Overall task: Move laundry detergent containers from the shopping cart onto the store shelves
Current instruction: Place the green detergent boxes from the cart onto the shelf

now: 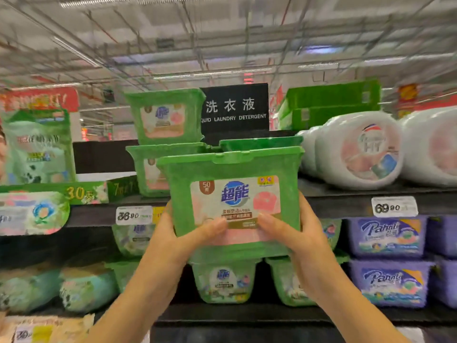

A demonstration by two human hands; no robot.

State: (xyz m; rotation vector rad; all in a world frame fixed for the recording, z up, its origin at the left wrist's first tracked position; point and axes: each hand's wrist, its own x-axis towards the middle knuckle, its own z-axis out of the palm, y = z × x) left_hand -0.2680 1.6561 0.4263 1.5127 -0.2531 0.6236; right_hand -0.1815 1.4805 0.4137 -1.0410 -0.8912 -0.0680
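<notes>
held item: green detergent box (235, 194), lid up, label w/ blue logo + "50" faced the cam, pretty much upright
where: up in the air right in front of the top shelf (346, 201), btm half overlapped the shelf lip in view; couldn't tell if it touched the shelf or not
left hand (173, 238): gripped the box's left side, thumb laid across the lower front of the label, other fingers went round the side + out of sight
right hand (304, 238): same deal on the right side, thumb across the lower-right of the label, rest of the fingers hidden behind the box
neighbors up top: two matching stacked green boxes (165, 115) sat just left of + behind the held one; another green lid (259, 143) poked out right behind it
sign: black sign (235, 107) w/ white text, "LAUNDRY DETERGENT" readable, stood at the back betw the stacked boxes and some green crates (331, 102)
right side of top shelf: white bottles (358, 149) lay on their sides, round labels toward the cam, near the held box but not touching
tags: 36.90 price tag (133, 215) on the shelf lip just left of the left hand; 69.90 price tag (394, 206) well off to the right
shelf below: green tubs (222, 280) sat under the held box, behind the wrists; purple boxes (388, 236) stacked two high on the right
far left: green refill pouch (37, 147) stood on the top shelf, too blurry to read
</notes>
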